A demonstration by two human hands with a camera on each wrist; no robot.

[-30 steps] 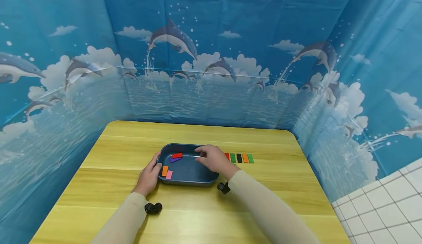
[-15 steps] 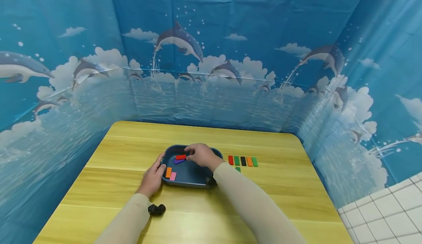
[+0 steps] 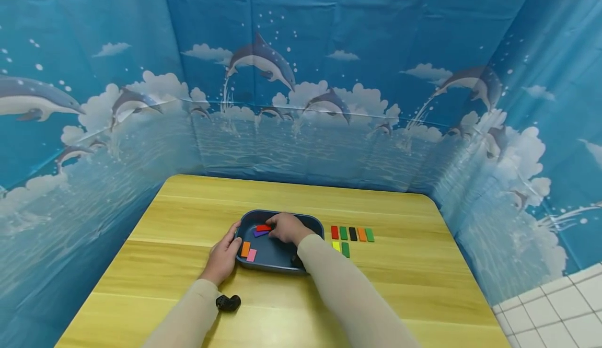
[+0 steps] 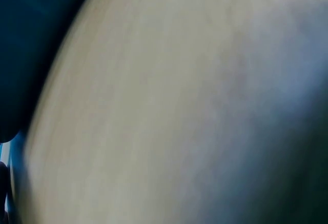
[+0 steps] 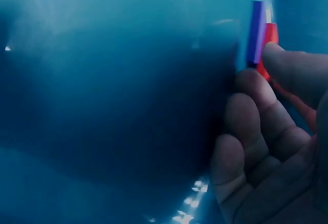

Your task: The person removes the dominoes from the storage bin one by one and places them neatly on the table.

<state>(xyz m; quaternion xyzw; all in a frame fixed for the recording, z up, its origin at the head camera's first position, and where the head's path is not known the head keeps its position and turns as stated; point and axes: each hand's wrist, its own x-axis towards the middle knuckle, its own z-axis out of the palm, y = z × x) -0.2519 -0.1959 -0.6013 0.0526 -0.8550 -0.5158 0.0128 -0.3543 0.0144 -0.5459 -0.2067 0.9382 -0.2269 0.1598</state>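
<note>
Closest to me on the wooden table [image 3: 268,311], a black wrist device [image 3: 229,303] sits at the left cuff. Beyond it the left hand [image 3: 222,260] grips the left edge of the dark tray [image 3: 273,256], thumb over the rim and fingers outside. Just inside the tray's near-left corner lie an orange block [image 3: 245,249] and a pink block [image 3: 252,255], close together.

Farther in, toward the far-left corner, sit a purple block [image 3: 261,233] and, on its far side, a red block [image 3: 264,228]. The red one's long axis runs roughly along the tray's long edges; the purple slants a little. The right hand [image 3: 288,229] is much the nearer, reaching in from the right, with the red block immediately left of its fingertips. Thumb and red block meet in the right wrist view (whether the fingers have pinched it, I can't tell).

Past the tray's right edge, a yellow block [image 3: 336,246] and a green block [image 3: 345,250] lie before a row of five. A dolphin-printed curtain [image 3: 301,149] hangs behind the table's far edge.
</note>
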